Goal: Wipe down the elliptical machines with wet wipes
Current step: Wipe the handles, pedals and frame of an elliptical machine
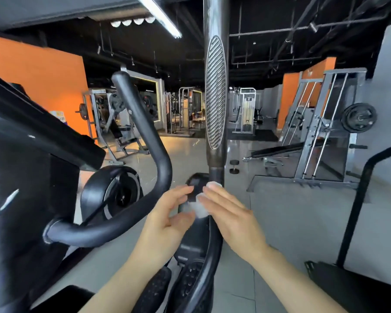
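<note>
A black elliptical machine fills the left and centre, with its console (32, 141) at the left, a curved fixed handlebar (145, 141) and a tall moving arm (215, 91) with a ribbed metal grip plate. A white wet wipe (200, 207) is pressed against the lower part of that arm. My right hand (230, 218) holds the wipe, fingers wrapped over it. Just left of the arm, my left hand (167, 220) touches the wipe's edge with its fingers apart. The black foot pedals (185, 288) lie below my hands.
A flywheel housing (117, 193) sits on the floor at the left. A bench with a rack and weight plates (325, 141) stands at the right, two dumbbells (234, 166) beyond the arm. Another machine's black frame (357, 213) rises at the far right. Grey tiled floor lies between.
</note>
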